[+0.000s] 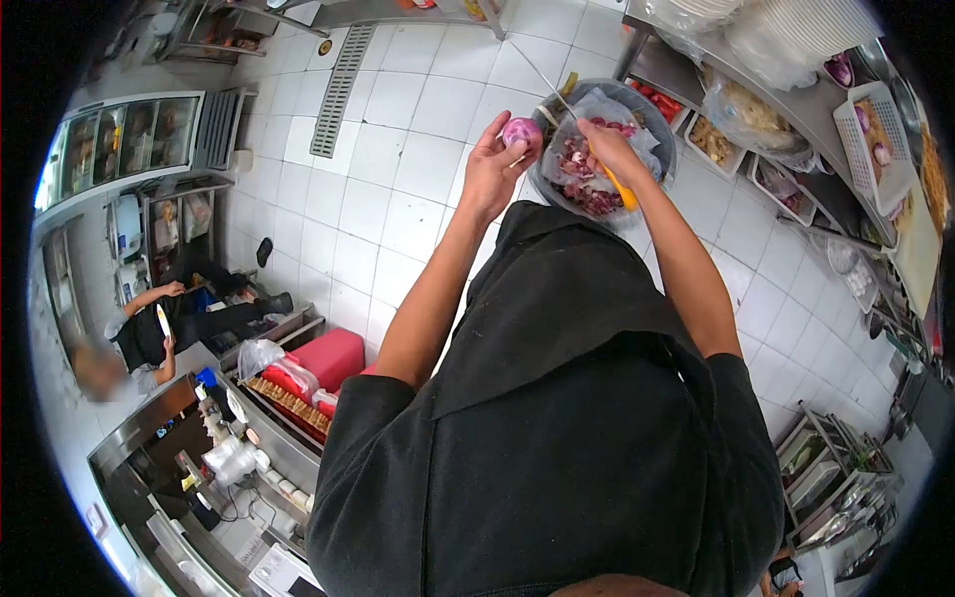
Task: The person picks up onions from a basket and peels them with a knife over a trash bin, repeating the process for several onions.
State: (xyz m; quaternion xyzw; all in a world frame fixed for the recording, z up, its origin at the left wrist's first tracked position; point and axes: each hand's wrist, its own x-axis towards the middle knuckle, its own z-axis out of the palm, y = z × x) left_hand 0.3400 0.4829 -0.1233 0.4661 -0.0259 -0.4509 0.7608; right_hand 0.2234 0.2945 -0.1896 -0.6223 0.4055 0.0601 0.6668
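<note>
My left hand (pixel 494 167) is closed around a red onion (pixel 520 137), which looks peeled, with purple and pale patches. The onion sits just left of a grey bin (pixel 665 119). In my right hand (pixel 614 151) is a knife with a yellow handle (pixel 625 192). Its long thin blade (pixel 542 76) points up and to the left, away from the onion and partly over the bin. Inside the bin, a clear plastic bag (pixel 647 152) lies among purple onion skins and scraps (pixel 587 184).
Right of the bin stands a metal counter (pixel 818 104) with a white basket (pixel 883 139) of onions and food trays (pixel 712 141) beneath. A floor drain (pixel 342 92) crosses the white tiles. At the left, another person (pixel 149 333) stands near a red cooler (pixel 330 360).
</note>
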